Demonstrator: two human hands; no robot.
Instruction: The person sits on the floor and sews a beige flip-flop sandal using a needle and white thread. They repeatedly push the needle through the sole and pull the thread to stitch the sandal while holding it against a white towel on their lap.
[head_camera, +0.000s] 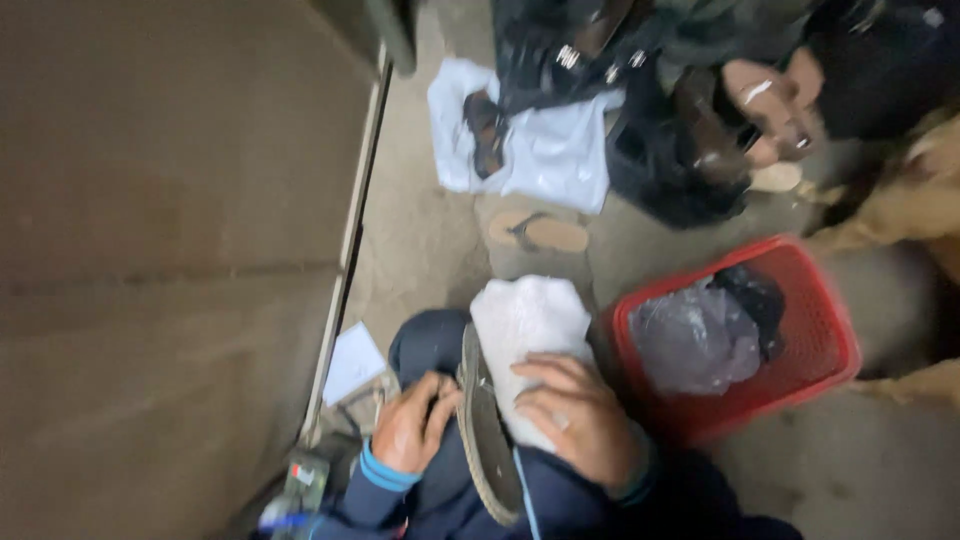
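1. Head view: a white cloth (525, 330) is pressed under the spread right hand (580, 420).
2. A sandal sole (487, 435) is gripped on edge by the curled left hand (412, 425), just beside the right hand.
3. A red basket (800, 330) is seen on the floor right of both hands.

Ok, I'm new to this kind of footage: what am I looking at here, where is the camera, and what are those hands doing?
There is no machine. The camera sits on a person's head and looks down at their lap. Their left hand grips the edge of a flat shoe sole; the right hand rests on a white cloth bundle on the knee. On the concrete floor lie a red basket holding a clear plastic bag, a tan sandal and a white bag. The picture is blurred.
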